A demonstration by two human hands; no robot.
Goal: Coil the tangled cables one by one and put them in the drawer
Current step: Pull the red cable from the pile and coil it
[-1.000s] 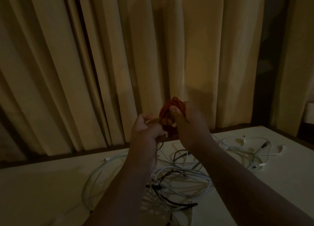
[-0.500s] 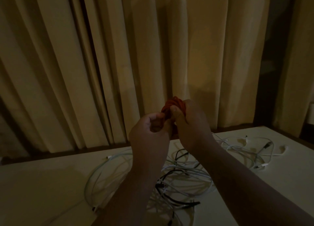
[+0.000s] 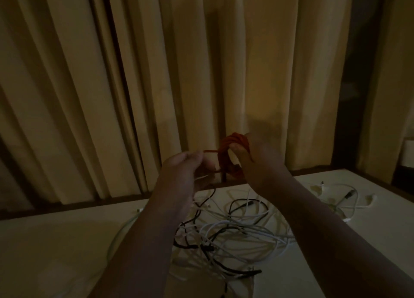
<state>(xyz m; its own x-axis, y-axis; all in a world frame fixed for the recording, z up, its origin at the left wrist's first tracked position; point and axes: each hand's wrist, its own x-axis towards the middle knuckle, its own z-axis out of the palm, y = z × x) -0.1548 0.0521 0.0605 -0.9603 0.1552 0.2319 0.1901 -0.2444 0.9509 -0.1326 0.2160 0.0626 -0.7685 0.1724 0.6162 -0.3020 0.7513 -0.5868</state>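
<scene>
right hand (image 3: 257, 165) grips red coil (image 3: 224, 154), raised above table (image 3: 56, 241). left hand (image 3: 183, 174), at coil's 9 o'clock, pinches its loose end. tangle (image 3: 237, 232) on table at coil's 6 o'clock.

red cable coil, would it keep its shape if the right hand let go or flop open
Probably floppy: the red cable coil is bunched where the right hand grips it. Its free end, apparently pinched by the left hand, isn't tucked in, so the loops would likely loosen. Thin, so probably light.
</scene>
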